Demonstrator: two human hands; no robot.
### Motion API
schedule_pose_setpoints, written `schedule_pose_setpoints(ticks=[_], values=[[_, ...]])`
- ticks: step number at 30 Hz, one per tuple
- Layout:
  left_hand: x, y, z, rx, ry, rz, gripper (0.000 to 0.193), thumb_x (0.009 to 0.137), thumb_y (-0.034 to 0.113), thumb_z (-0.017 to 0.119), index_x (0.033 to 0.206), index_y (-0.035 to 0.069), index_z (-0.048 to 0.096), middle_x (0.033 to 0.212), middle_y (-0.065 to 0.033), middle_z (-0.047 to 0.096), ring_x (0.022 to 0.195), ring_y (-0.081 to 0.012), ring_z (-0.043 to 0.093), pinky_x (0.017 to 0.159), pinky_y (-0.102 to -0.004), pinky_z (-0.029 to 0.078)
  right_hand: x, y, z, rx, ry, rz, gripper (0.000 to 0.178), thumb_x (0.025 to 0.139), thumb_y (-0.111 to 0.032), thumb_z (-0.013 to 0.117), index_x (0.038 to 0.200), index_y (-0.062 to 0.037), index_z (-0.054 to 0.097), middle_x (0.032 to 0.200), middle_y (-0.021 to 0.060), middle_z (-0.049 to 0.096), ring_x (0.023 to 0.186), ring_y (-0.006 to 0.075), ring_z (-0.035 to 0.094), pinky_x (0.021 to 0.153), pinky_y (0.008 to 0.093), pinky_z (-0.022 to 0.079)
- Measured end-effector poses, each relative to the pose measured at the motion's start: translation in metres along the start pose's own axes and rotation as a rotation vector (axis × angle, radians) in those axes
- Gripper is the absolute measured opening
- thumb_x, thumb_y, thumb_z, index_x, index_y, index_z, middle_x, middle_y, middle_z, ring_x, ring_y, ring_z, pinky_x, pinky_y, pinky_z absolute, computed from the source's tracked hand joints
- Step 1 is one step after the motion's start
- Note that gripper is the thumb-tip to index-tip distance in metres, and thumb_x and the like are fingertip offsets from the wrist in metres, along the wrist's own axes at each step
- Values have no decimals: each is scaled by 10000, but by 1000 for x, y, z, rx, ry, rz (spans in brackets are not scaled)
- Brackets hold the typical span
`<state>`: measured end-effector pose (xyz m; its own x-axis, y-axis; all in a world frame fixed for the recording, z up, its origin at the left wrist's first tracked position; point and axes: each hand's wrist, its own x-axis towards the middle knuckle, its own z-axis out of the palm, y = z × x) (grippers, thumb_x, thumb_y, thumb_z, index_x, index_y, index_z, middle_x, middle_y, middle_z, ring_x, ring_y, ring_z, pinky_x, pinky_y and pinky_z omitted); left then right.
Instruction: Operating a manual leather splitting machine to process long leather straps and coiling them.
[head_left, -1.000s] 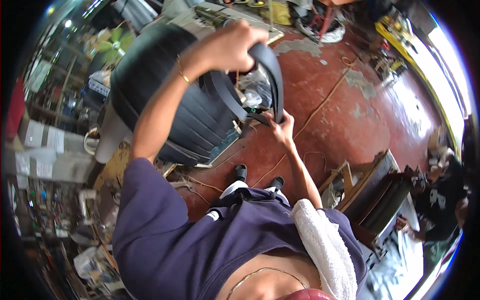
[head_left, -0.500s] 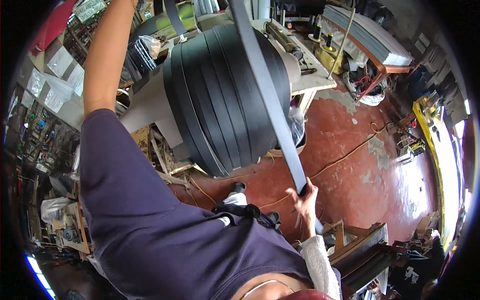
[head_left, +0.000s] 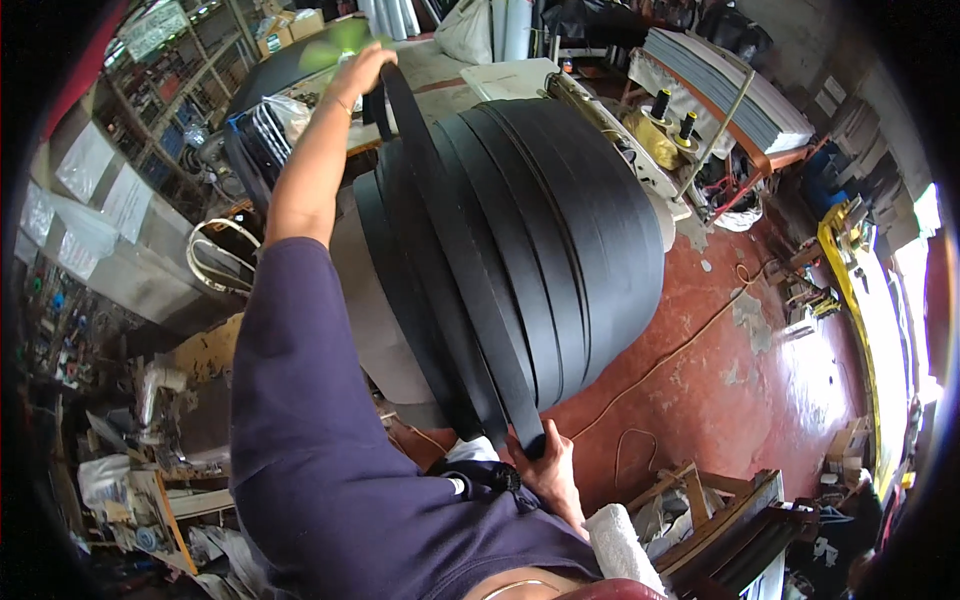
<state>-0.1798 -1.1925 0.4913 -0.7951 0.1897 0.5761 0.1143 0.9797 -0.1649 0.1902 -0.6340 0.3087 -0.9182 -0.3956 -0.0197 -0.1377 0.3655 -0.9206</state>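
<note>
A long flat black strip [head_left: 436,205] stretches slantwise over a thick row of black strips [head_left: 590,230], draped side by side across a rounded pale support [head_left: 372,300]. At its far end, beyond the row, my left hand [head_left: 362,72] is raised at arm's length with its fingers closed on the strip. Close to my waist, my right hand [head_left: 548,468] grips the near end, the thumb pointing up beside it. Between the hands the strip lies on or just above the left part of the row; I cannot tell which.
Behind to the right, a work table [head_left: 655,185] and black thread spools [head_left: 660,104] stand near a stack of grey sheets [head_left: 730,85]. An orange cord [head_left: 660,362] crosses the red floor [head_left: 700,430]. A wooden frame [head_left: 725,515] is at lower right, wire shelving [head_left: 185,75] at far left.
The strip has moved left from the row's right side to over its left part. My right hand came left and nearer my waist; my left hand has come into view.
</note>
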Motion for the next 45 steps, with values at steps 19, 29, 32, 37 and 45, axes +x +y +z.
schedule_pose_setpoints(ticks=[19, 29, 32, 37, 45], values=[[-54, 122, 15, -539, -293, -186, 308, 799, 272, 629, 773, -35, 606, 786, -220, 645, 780, -348, 641, 689, -412, 476, 45, -47, 41, -300, 242, -401, 713, 682, -98, 816, 1310, -9, 490, 1057, 189, 512, 860, 285, 565, 690, 351, 520], [-70, 155, -38, -364, 71, -312, 375, 893, 360, 594, 826, -7, 636, 687, -147, 646, 640, -282, 642, 603, -372, 481, 49, -49, 32, -276, 351, -428, 548, 717, -23, 737, 1230, -41, 546, 1147, 209, 470, 983, 346, 495, 813, 415, 456], [-106, 162, -89, -550, -447, -267, 330, 861, 314, 672, 913, -11, 645, 912, -86, 695, 883, -196, 655, 791, -315, 495, 56, -45, 24, -278, 349, -428, 472, 710, -2, 717, 1164, -61, 602, 1159, 190, 495, 976, 336, 513, 786, 402, 474], [-149, 170, -98, -708, -284, -145, 276, 763, 101, 766, 974, -19, 634, 1147, -93, 609, 1068, -173, 580, 924, -283, 440, 65, -41, 33, -184, 351, -592, 434, 688, 3, 715, 1109, -51, 627, 1111, 175, 531, 933, 332, 546, 747, 382, 495], [-143, 283, -100, -751, 7, -402, 346, 891, 265, 631, 1103, -7, 624, 1131, -145, 629, 1068, -251, 579, 950, -326, 413, 49, -20, -19, -140, 322, -644, 502, 687, -26, 729, 1168, -42, 586, 1126, 166, 521, 983, 352, 529, 819, 408, 478]])
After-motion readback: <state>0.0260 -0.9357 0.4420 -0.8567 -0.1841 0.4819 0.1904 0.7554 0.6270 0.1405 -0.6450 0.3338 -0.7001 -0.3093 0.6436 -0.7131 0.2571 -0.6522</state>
